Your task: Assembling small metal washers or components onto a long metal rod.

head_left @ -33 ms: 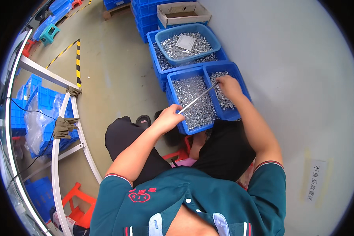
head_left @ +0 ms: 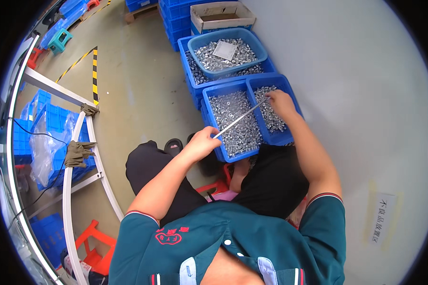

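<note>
A thin, pale metal rod (head_left: 238,124) slants between my hands above a blue divided bin (head_left: 243,156). My left hand (head_left: 203,143) is closed around its near end, beside the bin's left edge. Over the right compartment, the fingers of my right hand (head_left: 281,104) pinch at the far end; whether they also hold a small part cannot be made out. Small silvery metal pieces (head_left: 243,140) fill the left compartment. More such metal pieces (head_left: 272,119) lie in the right one, partly behind my right hand.
Behind the bin, a light-blue basin (head_left: 258,59) of similar pieces, topped by a white card (head_left: 225,50), rests on another blue bin (head_left: 191,84). An open carton (head_left: 222,23) stands farther back. To the right is a pale wall (head_left: 361,104); a white frame (head_left: 67,190) rises on the left.
My right hand has shifted slightly to the right, at the rod's far end. My left hand stays nearly in place.
</note>
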The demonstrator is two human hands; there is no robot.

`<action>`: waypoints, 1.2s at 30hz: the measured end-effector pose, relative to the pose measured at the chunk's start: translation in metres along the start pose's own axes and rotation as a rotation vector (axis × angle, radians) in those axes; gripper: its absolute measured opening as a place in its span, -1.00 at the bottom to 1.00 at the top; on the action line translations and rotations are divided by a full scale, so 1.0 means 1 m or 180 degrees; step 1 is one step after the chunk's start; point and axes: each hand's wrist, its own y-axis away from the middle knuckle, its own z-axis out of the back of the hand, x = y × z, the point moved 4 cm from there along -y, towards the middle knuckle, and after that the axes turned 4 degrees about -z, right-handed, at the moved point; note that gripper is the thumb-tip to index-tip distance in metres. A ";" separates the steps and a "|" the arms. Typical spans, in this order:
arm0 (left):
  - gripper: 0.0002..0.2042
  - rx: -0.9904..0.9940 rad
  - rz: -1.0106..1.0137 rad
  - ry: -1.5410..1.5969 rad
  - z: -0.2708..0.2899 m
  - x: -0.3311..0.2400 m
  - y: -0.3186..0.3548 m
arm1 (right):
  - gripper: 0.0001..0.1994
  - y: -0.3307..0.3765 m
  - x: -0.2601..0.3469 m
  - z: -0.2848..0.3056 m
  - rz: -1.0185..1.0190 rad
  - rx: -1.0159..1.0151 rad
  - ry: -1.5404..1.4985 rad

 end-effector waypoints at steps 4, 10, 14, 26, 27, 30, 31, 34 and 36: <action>-0.63 -0.0003 0.0172 0.0427 0.015 0.011 0.010 | -0.71 -0.007 -0.051 -0.010 -0.0801 0.0351 0.0041; -0.77 -0.0451 -0.0106 0.0631 0.036 0.025 0.008 | -0.78 -0.012 0.025 -0.020 -0.0235 -0.0115 -0.0203; -0.74 -0.0624 -0.0135 0.0911 0.043 0.015 0.010 | -0.78 0.002 0.090 -0.062 0.0790 0.0252 0.0008; -0.79 -0.0559 -0.0163 0.0857 0.045 0.018 0.016 | -0.49 0.062 0.099 -0.137 -0.0744 0.0690 0.0701; -0.79 -0.0564 -0.0163 0.0864 0.045 0.018 0.016 | -0.49 0.067 0.105 -0.142 -0.0848 0.0641 0.0601; -0.80 -0.0552 -0.0168 0.0824 0.045 0.016 0.017 | -0.55 0.074 0.115 -0.158 -0.0577 0.0408 0.0448; -0.80 -0.0526 -0.0155 0.0816 0.045 0.017 0.017 | -0.55 0.072 0.114 -0.162 -0.0572 0.0405 0.0445; -0.81 -0.0508 -0.0168 0.0845 0.044 0.018 0.017 | -0.67 0.061 0.112 -0.165 -0.0550 0.0279 0.0223; -0.82 -0.0526 -0.0187 0.0875 0.046 0.021 0.018 | -0.66 0.053 0.110 -0.164 -0.0680 0.0179 -0.0003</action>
